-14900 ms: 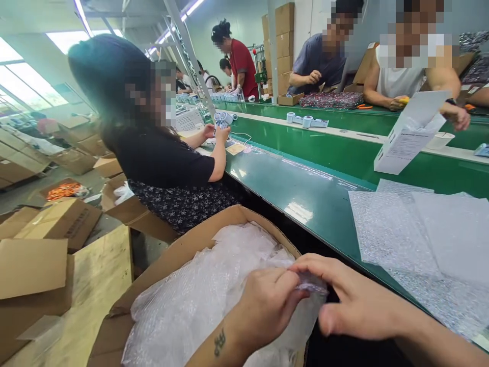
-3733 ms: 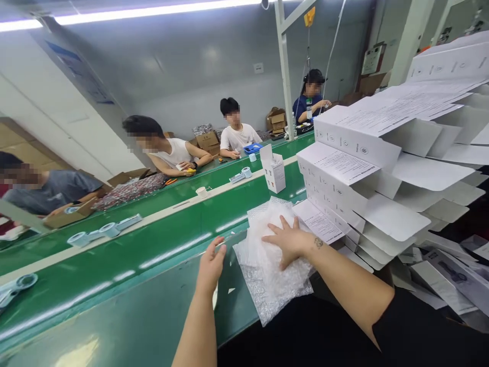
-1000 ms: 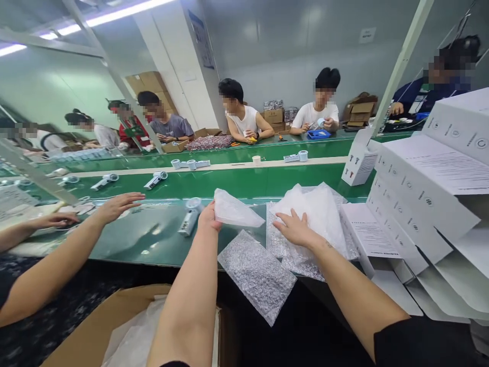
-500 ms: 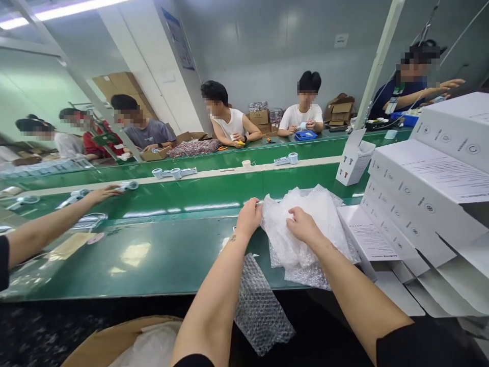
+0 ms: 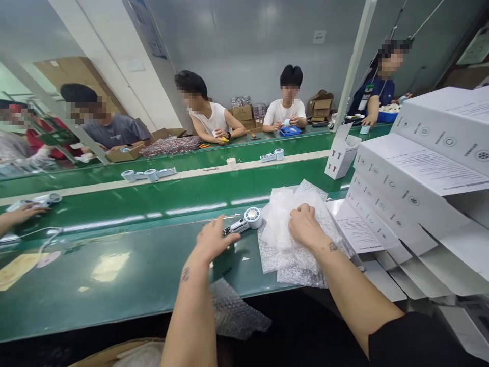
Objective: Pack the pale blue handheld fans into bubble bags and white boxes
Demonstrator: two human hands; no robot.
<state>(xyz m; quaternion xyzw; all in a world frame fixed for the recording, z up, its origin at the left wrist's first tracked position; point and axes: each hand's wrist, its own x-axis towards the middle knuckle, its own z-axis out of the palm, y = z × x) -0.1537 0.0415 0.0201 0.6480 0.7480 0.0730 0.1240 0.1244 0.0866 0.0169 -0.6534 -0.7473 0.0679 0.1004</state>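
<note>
A light-blue handheld fan point(image 5: 252, 217) lies on the green bench, its round head against the edge of the packing bags. Its handle points toward my left hand point(image 5: 212, 238), which is open over the handle's end, thumb and fingers apart. My right hand point(image 5: 305, 227) is on a pile of thin white packing bags point(image 5: 278, 214), fingers curled and pinching the top one. Clear bubble wrap bags point(image 5: 296, 278) show beneath this pile. Another strip of bubble wrap point(image 5: 239, 311) hangs below the bench edge, partly behind my left forearm.
Stacked white printed boxes point(image 5: 416, 199) rise at the right, with one upright open box point(image 5: 340, 158) behind them. More fans point(image 5: 152, 175) lie along the conveyor point(image 5: 206, 188). A co-worker's hand point(image 5: 28, 213) reaches in from the left. Several people sit opposite. A carton point(image 5: 126, 351) stands below.
My left hand has let go of the white bags and moved left, opening beside the fan, which now shows. My right hand stays on the pile. The view has swung right.
</note>
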